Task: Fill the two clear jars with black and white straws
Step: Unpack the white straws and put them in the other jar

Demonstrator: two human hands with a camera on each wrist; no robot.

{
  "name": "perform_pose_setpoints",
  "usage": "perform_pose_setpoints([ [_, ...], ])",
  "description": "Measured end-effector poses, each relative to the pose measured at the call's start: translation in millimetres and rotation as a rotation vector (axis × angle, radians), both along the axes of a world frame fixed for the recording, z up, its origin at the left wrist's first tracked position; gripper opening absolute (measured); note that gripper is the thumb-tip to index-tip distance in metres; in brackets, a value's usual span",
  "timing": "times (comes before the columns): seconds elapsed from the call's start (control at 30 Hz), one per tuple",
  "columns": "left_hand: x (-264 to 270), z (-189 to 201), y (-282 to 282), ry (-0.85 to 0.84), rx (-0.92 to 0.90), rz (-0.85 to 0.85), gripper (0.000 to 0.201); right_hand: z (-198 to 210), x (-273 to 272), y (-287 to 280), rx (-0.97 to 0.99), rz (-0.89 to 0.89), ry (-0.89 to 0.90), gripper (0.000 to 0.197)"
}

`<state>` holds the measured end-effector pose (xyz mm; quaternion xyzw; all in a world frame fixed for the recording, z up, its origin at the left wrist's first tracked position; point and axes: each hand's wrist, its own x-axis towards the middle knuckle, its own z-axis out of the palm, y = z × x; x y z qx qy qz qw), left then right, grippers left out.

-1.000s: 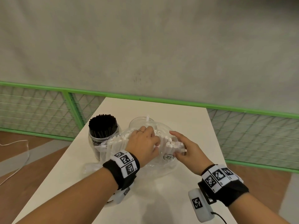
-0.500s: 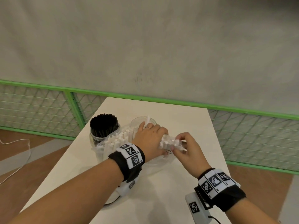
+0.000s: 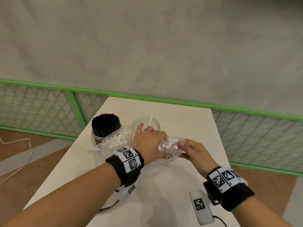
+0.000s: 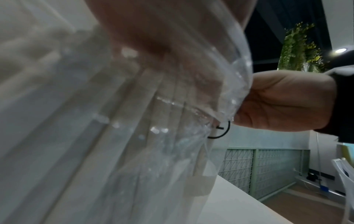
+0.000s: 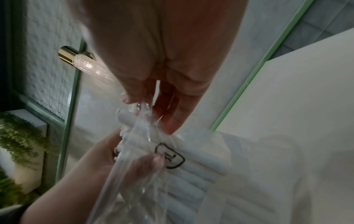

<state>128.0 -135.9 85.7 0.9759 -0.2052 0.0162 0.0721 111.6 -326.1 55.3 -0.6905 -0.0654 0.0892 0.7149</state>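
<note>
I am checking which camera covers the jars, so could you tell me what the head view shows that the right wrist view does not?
Only the head view shows the jar of black straws, the second clear jar with one white straw, and the table as a whole. Only the right wrist view shows the black mark on the plastic bag clearly. Both show the left hand and right hand gripping that bag of white straws.

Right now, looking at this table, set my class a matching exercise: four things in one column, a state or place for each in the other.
Things
1. left jar
2. right jar
3. plastic bag
4. left hand

States
A. holds one white straw
B. grips white straws
C. full of black straws
D. pinched by the right hand

Pairs: 1-C, 2-A, 3-D, 4-B
</note>
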Motion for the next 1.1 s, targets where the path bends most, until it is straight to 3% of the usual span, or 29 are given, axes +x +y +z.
perform_pose_setpoints([
  [0.07,-1.6,0.0,0.0,0.006,-0.007,-0.003,0.057,-0.2,1.4,5.0,-0.012,-0.059,-0.018,0.011],
  [0.17,-4.8,0.1,-0.7,0.014,-0.055,0.001,0.059,-6.8,3.6,8.5,-0.193,-0.197,-0.218,0.028],
  [0.27,-3.5,3.8,2.6,0.033,-0.067,0.004,0.069,-17.6,4.7,6.3,-0.406,-0.159,-0.446,0.044],
  [0.37,-1.0,13.5,25.0,0.002,0.008,0.048,0.086,-24.1,5.9,0.9,-0.47,-0.069,-0.367,0.051],
  [0.47,-0.9,16.5,64.6,-0.005,0.085,0.209,0.103,-19.5,7.1,-5.2,-0.379,0.003,-0.188,0.034],
  [0.53,-1.8,11.5,87.8,0.092,0.07,0.331,0.108,-15.4,4.4,-6.8,-0.292,0.102,-0.104,0.031],
  [0.63,-2.5,1.2,101.6,0.288,-0.203,0.39,0.095,-18.9,0.0,-1.2,-0.374,0.168,-0.101,0.055],
  [0.7,-3.9,-4.9,100.7,0.309,-0.333,0.378,0.075,-23.4,0.9,8.0,-0.525,0.137,-0.135,0.071],
  [0.8,-4.5,-14.6,99.6,0.289,-0.424,0.341,0.046,-32.3,6.2,20.0,-0.698,0.069,-0.3,0.074],
  [0.87,-5.5,-17.0,103.3,0.247,-0.581,0.33,0.029,-33.5,10.5,22.5,-0.703,-0.014,-0.407,0.066],
  [1.0,-4.5,-11.8,111.7,0.209,-0.921,0.361,0.032,-27.3,17.5,16.9,-0.63,-0.085,-0.536,0.059],
  [1.1,-3.4,-20.1,109.1,0.323,-0.977,0.408,0.034,-33.5,19.4,13.5,-0.715,0.034,-0.407,0.066],
])
